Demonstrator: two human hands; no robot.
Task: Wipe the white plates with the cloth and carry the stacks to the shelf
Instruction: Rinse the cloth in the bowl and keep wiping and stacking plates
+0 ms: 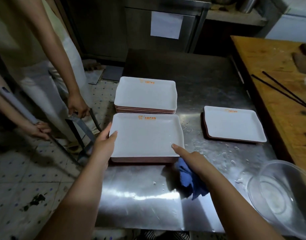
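Stacks remain on the worktop (209, 80), none shelved: my left hand (105, 141) grips the nearest stack (145, 135), my right hand (192, 158) clutches the cloth (188, 181), forefinger on its rim.

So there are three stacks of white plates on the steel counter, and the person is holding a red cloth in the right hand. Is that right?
Nearly. The head view shows the cloth in the right hand is blue, not red. The three stacks of white plates on the steel counter are as you say.
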